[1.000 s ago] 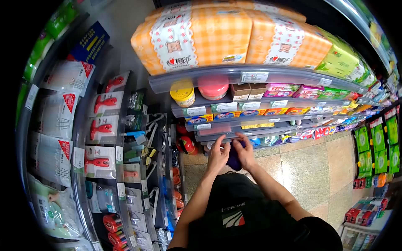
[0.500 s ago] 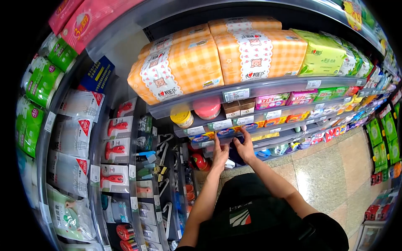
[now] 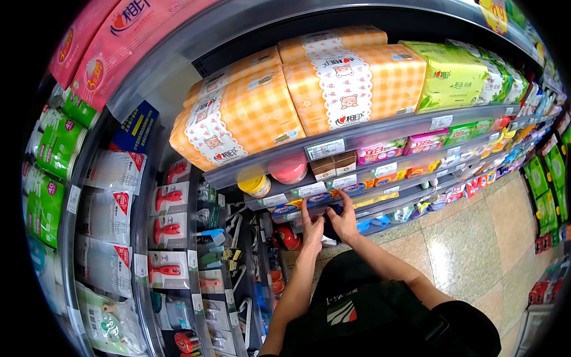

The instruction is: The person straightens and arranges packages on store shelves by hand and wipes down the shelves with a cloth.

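Note:
Both of my hands are at the front of a lower shelf, by a row of small blue and orange packs (image 3: 322, 197). My left hand (image 3: 311, 231) has its index finger stretched up to the lower edge of these packs. Beside it, my right hand (image 3: 346, 222) reaches the same row with its index finger extended and its thumb apart, towards the left hand. The fingertips are at the packs or the shelf edge; I cannot tell if they press on them. Something dark purple shows partly behind the right thumb. Neither hand visibly grips anything.
Orange checked tissue packs (image 3: 357, 89) fill the shelf above, beside green tissue packs (image 3: 451, 80). A yellow-lidded tub (image 3: 254, 184) and a pink tub (image 3: 289, 171) stand just over my hands. Side shelves at left hold red-handled tools (image 3: 168, 229). Tiled floor (image 3: 446, 250) lies right.
The view has shifted slightly, so the shelves sit a little differently in it. My hands stay at the same packs, their thumbs a little closer together.

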